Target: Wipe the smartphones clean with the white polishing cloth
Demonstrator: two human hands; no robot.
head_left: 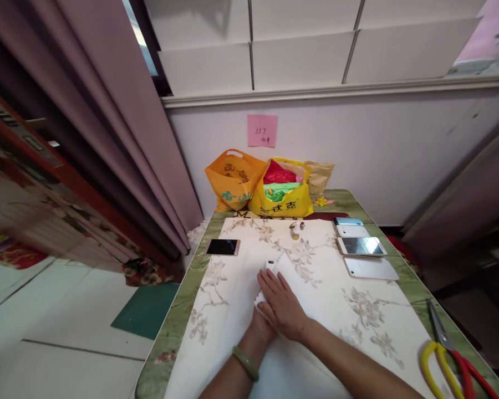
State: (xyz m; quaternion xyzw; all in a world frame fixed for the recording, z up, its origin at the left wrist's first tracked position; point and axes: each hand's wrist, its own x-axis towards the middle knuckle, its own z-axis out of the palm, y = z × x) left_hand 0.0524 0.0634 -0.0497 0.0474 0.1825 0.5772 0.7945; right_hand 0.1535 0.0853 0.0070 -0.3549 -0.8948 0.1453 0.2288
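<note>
My left hand [264,329], with a green bangle [245,363] at the wrist, lies mostly hidden under the right one. It holds a white phone [270,264], of which only the top end with a dark camera lens shows. Over the phone's back, my right hand [283,306] presses with its fingers straight and close together. A white cloth [285,266] with a jagged edge shows around the hands and lies between the right palm and the phone. Both hands are above the middle of a white floral sheet [216,327] on the table.
Left of the hands lies a dark-screened phone [223,247]. Several phones sit at right, including a white one [371,268]. Scissors [443,338] with yellow and red handles rest at the right front. An orange bag [234,180] and a filled yellow bag [283,207] stand against the wall.
</note>
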